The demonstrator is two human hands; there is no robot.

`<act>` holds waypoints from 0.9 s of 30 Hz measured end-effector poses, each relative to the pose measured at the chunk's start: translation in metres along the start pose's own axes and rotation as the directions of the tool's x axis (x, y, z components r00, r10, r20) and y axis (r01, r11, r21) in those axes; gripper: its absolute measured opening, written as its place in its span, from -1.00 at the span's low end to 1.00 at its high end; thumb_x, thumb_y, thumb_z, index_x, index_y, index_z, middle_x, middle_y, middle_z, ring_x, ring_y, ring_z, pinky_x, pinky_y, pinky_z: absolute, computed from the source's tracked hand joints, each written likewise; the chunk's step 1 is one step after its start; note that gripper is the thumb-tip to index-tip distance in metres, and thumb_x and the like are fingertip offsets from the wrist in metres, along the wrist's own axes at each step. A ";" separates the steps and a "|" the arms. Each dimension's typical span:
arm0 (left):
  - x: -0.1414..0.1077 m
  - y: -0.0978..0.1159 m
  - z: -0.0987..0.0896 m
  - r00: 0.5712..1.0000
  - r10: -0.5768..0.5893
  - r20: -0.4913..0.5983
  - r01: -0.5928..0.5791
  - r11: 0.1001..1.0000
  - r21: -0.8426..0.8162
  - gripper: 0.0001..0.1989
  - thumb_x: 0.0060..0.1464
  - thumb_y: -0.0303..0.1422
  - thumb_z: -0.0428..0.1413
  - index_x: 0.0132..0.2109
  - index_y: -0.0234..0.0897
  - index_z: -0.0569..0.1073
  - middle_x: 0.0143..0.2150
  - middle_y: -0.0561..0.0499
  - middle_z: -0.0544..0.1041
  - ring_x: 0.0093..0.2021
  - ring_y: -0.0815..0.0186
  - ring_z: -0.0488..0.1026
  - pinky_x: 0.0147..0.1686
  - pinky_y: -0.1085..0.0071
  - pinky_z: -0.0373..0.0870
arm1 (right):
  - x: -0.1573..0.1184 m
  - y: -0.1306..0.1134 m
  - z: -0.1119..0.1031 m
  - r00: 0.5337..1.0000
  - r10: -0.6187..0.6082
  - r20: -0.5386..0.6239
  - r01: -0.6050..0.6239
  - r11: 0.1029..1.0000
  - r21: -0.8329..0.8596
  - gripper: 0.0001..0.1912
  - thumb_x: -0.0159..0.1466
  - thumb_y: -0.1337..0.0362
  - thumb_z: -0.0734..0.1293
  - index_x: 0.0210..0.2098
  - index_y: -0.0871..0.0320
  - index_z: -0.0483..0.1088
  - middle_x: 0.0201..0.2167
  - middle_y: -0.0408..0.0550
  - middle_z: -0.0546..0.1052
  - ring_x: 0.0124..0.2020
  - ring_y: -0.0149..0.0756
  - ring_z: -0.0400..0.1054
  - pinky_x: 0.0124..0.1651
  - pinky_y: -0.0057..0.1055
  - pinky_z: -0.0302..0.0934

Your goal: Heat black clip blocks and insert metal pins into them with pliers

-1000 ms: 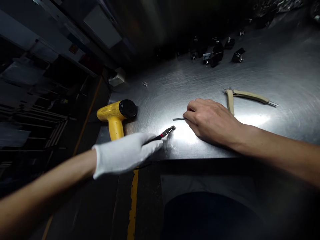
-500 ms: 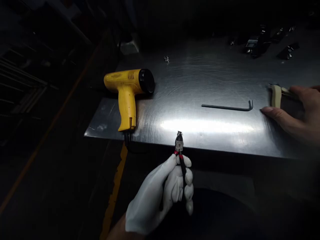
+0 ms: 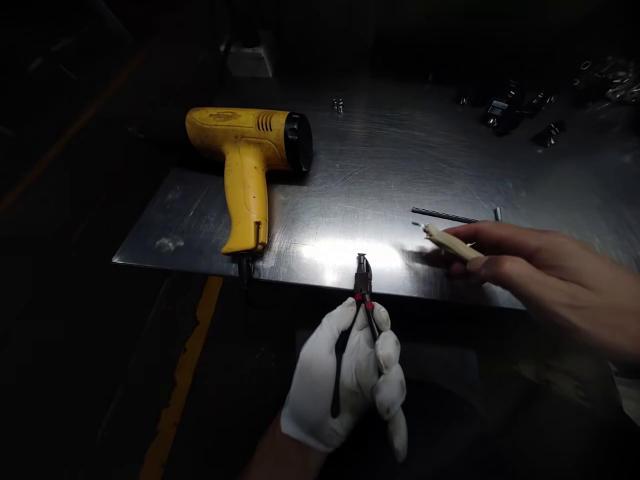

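My left hand (image 3: 345,373), in a white glove, is closed around the handles of small pliers (image 3: 363,283) with black and red grips. Their jaws point away from me over the table's front edge, with a tiny metal piece (image 3: 361,256) at the tip. My bare right hand (image 3: 525,267) grips a tool with a cream-coloured handle (image 3: 453,243); a thin metal tip sticks out toward the left. That tip is to the right of the pliers, apart from them. Behind my right fingers lies a hex key (image 3: 443,215), partly covered by the hand.
A yellow heat gun (image 3: 245,180) lies on the metal table (image 3: 345,200) at the left, its cord hanging over the front edge. Small metal parts (image 3: 338,106) sit farther back. Several dark clip-like pieces (image 3: 500,110) are scattered at the back right.
My right hand has come left from the table's right side, bringing the cream-handled tool near the pliers and over part of the hex key. The pliers have turned slightly in my left hand.
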State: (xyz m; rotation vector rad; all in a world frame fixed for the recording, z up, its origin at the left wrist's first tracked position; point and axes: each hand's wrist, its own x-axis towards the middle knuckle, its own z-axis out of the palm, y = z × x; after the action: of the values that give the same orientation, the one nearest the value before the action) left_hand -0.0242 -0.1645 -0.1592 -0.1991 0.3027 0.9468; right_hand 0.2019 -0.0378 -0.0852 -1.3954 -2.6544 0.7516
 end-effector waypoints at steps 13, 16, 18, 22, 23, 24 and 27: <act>0.002 -0.007 -0.040 0.989 0.071 0.128 -0.075 0.997 0.028 -0.40 0.41 -0.08 -0.40 -0.14 -0.28 0.46 -0.52 0.06 0.41 -0.66 0.36 0.41 -0.68 0.43 0.43 | 0.015 -0.023 -0.002 0.977 0.111 0.181 -0.159 0.948 0.277 -0.58 0.44 -0.20 0.23 0.13 -0.16 0.39 0.05 -0.19 0.46 0.00 -0.06 0.38 -0.11 -0.20 0.42; 0.005 -0.009 -0.036 0.993 0.099 0.066 -0.105 0.990 0.092 -0.44 0.40 -0.04 -0.34 -0.13 -0.28 0.43 -0.45 0.04 0.44 -0.61 0.38 0.44 -0.66 0.41 0.47 | 0.013 -0.025 -0.001 0.976 0.109 0.189 -0.161 0.944 0.289 -0.58 0.45 -0.22 0.21 0.10 -0.14 0.37 0.05 -0.18 0.45 0.01 -0.07 0.36 -0.11 -0.20 0.41; 0.007 -0.012 -0.030 0.990 0.141 -0.001 -0.139 0.977 0.161 -0.47 0.40 -0.03 -0.30 -0.12 -0.28 0.42 -0.43 0.03 0.44 -0.60 0.38 0.43 -0.65 0.41 0.47 | 0.010 -0.025 0.000 0.975 0.111 0.190 -0.162 0.946 0.279 -0.60 0.46 -0.22 0.19 0.09 -0.15 0.36 0.05 -0.19 0.44 0.01 -0.09 0.35 -0.17 -0.23 0.41; 0.009 -0.020 -0.018 0.968 0.211 -0.134 -0.171 0.950 0.261 -0.50 0.39 -0.03 -0.26 -0.12 -0.30 0.41 -0.40 0.03 0.43 -0.58 0.38 0.41 -0.66 0.41 0.45 | 0.007 -0.024 0.007 0.982 0.072 0.175 -0.118 0.955 0.273 -0.66 0.49 -0.18 0.18 0.10 -0.20 0.34 0.05 -0.21 0.42 -0.01 -0.15 0.36 -0.17 -0.27 0.41; 0.009 -0.022 -0.016 0.958 0.236 -0.162 -0.185 0.943 0.276 -0.50 0.39 -0.03 -0.25 -0.11 -0.31 0.41 -0.39 0.02 0.44 -0.57 0.38 0.41 -0.65 0.41 0.45 | 0.008 -0.025 0.009 0.983 0.058 0.171 -0.104 0.956 0.273 -0.66 0.49 -0.18 0.18 0.09 -0.21 0.33 0.05 -0.21 0.42 -0.01 -0.16 0.36 -0.15 -0.26 0.41; 0.009 -0.024 -0.014 0.949 0.257 -0.182 -0.198 0.936 0.292 -0.50 0.39 -0.03 -0.24 -0.10 -0.31 0.41 -0.37 0.02 0.44 -0.56 0.38 0.41 -0.64 0.41 0.45 | 0.008 -0.026 0.011 0.985 0.045 0.167 -0.090 0.958 0.272 -0.67 0.49 -0.18 0.18 0.08 -0.21 0.34 0.03 -0.21 0.42 -0.03 -0.17 0.36 -0.13 -0.25 0.41; 0.011 -0.025 -0.011 0.933 0.297 -0.205 -0.221 0.919 0.327 -0.55 0.38 -0.03 -0.18 -0.06 -0.30 0.39 -0.34 0.01 0.45 -0.53 0.36 0.43 -0.61 0.39 0.47 | 0.011 -0.032 0.015 0.984 0.048 0.172 -0.093 0.960 0.264 -0.64 0.48 -0.21 0.16 0.00 -0.16 0.36 -0.01 -0.20 0.43 -0.08 -0.19 0.38 -0.13 -0.23 0.42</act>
State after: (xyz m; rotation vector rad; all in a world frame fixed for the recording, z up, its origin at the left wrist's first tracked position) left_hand 0.0004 -0.1736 -0.1728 0.0036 0.7168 1.1281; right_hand 0.1672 -0.0501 -0.0869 -1.4150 -2.4998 1.2363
